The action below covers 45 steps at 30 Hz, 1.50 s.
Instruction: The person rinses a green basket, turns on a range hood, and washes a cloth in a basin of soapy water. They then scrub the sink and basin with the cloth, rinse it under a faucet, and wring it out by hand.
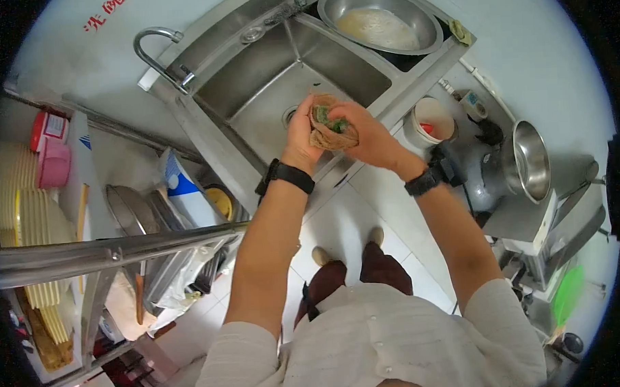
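Over the near edge of the steel sink (265,96), my two hands meet around a brown cloth (327,140) bunched into a bowl shape. Something green (338,125) shows in its hollow; I cannot make out what it is. My left hand (300,134) cups the cloth from the left, thumb along its rim. My right hand (374,131) grips it from the right, with its fingers reaching into the fold over the green material. Below them is the sink's drain, partly hidden by the left hand.
A curved faucet (156,52) rises at the sink's left. A large steel basin (424,36) with cloudy liquid stands at the back right. To the right are a white bucket (417,125) and a steel bowl (531,162). Stacked plates (34,217) fill the left shelf.
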### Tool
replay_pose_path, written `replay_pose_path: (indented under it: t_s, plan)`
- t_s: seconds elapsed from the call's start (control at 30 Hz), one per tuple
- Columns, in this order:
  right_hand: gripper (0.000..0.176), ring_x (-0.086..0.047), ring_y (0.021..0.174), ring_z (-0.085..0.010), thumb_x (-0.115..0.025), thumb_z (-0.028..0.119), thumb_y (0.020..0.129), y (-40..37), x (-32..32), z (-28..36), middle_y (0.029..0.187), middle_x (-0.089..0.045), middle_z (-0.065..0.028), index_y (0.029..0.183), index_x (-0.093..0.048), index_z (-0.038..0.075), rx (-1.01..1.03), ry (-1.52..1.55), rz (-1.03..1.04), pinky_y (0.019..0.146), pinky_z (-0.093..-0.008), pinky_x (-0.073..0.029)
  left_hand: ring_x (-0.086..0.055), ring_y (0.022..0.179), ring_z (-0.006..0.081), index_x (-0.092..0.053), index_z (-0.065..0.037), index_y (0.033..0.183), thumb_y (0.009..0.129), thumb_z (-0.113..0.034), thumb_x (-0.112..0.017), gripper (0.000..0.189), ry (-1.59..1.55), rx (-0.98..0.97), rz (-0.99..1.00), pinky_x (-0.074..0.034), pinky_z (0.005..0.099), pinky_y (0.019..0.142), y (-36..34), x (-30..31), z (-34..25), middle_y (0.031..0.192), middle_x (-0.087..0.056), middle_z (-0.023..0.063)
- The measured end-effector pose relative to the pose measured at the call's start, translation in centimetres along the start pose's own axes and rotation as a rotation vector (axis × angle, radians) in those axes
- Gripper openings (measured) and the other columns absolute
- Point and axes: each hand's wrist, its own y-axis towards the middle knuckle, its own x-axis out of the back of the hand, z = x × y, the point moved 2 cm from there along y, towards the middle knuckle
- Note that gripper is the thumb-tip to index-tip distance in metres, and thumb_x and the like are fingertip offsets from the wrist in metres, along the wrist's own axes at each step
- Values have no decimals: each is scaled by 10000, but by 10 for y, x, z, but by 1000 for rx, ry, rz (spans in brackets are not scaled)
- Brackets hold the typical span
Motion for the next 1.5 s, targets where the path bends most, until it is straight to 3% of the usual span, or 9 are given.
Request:
replay_pose_path:
  t_s: [0.23, 0.37, 0.7, 1.0, 1.07, 1.1, 1.23, 1.33, 1.5]
  plan:
    - [550, -510, 806, -174, -620, 115, 703, -49, -40, 20, 960, -469, -85, 1157, -317, 45, -825, 1522, -270, 624, -255, -456, -503, 894, 202, -423, -62, 1031, 824, -212, -427, 256, -76, -269, -3, -430, 345, 765, -20, 6, 10, 983, -498, 66]
    - [321, -464, 490, -73, -608, 139, 718, -86, -46, 1, 635, -493, 4, 990, -462, 51, -906, 1339, -274, 418, -197, -407, -489, 916, 203, -391, -67, 1063, 805, -138, -435, 271, 174, -261, -32, -419, 346, 782, -38, -1, 40, 998, -482, 70]
    - [361, -528, 545, -88, -478, 364, 798, -216, -58, -30, 762, -573, -48, 935, -511, 32, -1079, 1437, -648, 434, -200, -428, -455, 984, 205, -366, -88, 1129, 837, -284, -413, 355, 179, 66, -108, -359, 358, 835, -87, 87, 196, 1059, -464, 93]
    - [236, -443, 376, -72, -556, 230, 743, -309, -276, -36, 656, -580, -89, 846, -556, 17, -1282, 1454, -464, 263, -159, -246, -493, 823, 136, -458, -105, 1006, 789, -291, -475, 286, 1099, 501, -592, -377, 276, 707, -161, 364, 147, 897, -544, 33]
    - [248, -438, 361, -97, -548, 158, 735, -322, -355, -46, 654, -581, -94, 942, -522, 24, -933, 1007, -510, 254, -191, -264, -479, 816, 134, -454, -112, 1032, 797, -290, -457, 295, 1177, 425, -692, -368, 269, 706, -154, 414, 122, 919, -512, 25]
    - [299, -467, 401, -118, -531, 149, 755, -327, -394, -50, 669, -572, -86, 1036, -465, 72, -1345, 1507, -737, 278, -210, -312, -464, 873, 156, -434, -104, 1074, 808, -310, -438, 337, 1330, 380, -645, -356, 285, 750, -145, 435, 111, 975, -494, 50]
    - [328, -503, 516, -100, -516, 173, 784, -329, -516, -61, 702, -548, -37, 1089, -423, 95, -1372, 1678, -867, 341, -192, -349, -426, 969, 261, -415, 31, 1051, 828, -280, -423, 383, 2432, 91, -49, -307, 332, 862, -108, 599, 58, 1056, -458, 127]
    - [328, -488, 494, -94, -529, 201, 787, -321, -559, -70, 703, -546, -22, 1081, -433, 93, -1288, 1820, -1000, 339, -195, -339, -414, 1007, 264, -405, 38, 1083, 841, -279, -406, 399, 1753, 143, -782, -311, 328, 858, -73, 548, 89, 1133, -412, 166]
    - [325, -508, 610, -86, -519, 268, 800, -311, -656, -87, 782, -546, -9, 1057, -475, 74, -1269, 2039, -1183, 462, -201, -408, -341, 1109, 242, -304, -55, 1215, 839, -431, -322, 532, 2110, 236, -371, -275, 349, 923, -49, 630, 79, 1229, -338, 109]
